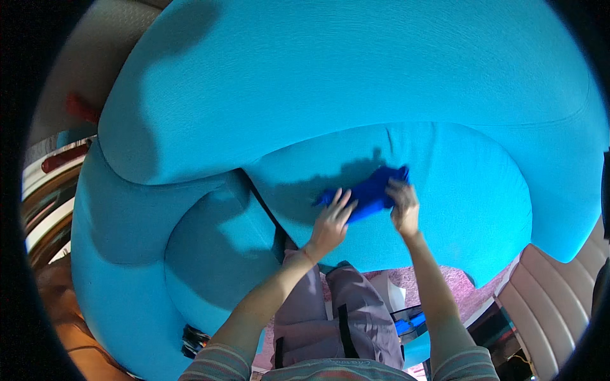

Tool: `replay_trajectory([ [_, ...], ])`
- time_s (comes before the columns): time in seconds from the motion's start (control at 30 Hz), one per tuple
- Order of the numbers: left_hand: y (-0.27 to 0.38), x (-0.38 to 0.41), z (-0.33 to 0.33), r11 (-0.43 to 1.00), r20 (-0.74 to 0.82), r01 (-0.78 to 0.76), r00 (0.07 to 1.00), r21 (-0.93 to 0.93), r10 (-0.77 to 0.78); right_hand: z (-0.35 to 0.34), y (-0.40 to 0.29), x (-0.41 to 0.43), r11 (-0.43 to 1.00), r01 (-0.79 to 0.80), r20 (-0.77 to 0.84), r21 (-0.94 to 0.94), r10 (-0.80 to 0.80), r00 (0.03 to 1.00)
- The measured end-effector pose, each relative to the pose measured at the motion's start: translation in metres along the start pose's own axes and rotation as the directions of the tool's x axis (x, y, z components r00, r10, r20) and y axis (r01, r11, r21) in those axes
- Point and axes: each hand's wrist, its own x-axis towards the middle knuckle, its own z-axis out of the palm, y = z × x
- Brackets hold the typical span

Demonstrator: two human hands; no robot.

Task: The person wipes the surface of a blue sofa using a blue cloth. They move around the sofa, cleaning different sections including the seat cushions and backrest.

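A crumpled dark-blue cloth [369, 196] is over the turquoise sofa seat cushion [457, 200] in front of me, casting a shadow up and to the left. My right hand [404, 202] has its fingers curled around the cloth's right end. At the cloth's left end, my left hand [331, 221] lies against it with fingers spread. Whether the left thumb pinches any of the fabric is hidden. A small twisted tip of cloth sticks out beyond the left fingers.
The turquoise sofa's backrest [333, 71] rises ahead, and a second seat cushion [219, 247] lies to the left across a dark gap. A crinkled black packet [193, 340] sits at lower left. A dark tray [410, 321] holding blue items is by my legs, near a pink rug [457, 281].
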Motion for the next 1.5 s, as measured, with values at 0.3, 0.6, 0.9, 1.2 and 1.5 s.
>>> replay_trajectory([
  [0.3,-0.037,0.165,0.035,0.940,0.014,-0.005,1.000,0.341,0.001,0.011,0.114,0.071,0.951,-0.204,-0.049,-0.232,0.199,0.979],
  [0.6,0.002,-0.029,0.096,0.979,0.212,-0.139,0.972,0.152,0.105,0.026,0.002,-0.170,0.931,-0.340,0.068,-0.130,0.350,0.934],
  [0.9,0.035,0.033,0.043,0.989,0.114,-0.146,0.982,-0.031,0.149,-0.035,0.016,-0.082,0.952,-0.300,-0.194,-0.068,0.282,0.940],
  [1.2,0.020,0.183,0.099,0.932,0.166,-0.133,0.983,0.338,0.081,-0.048,0.146,-0.023,0.832,-0.418,-0.033,-0.366,0.438,0.899],
  [1.5,0.038,-0.040,0.153,0.928,0.426,-0.303,0.885,0.219,0.188,0.029,-0.016,-0.271,0.784,-0.605,-0.082,-0.141,0.599,0.796],
])
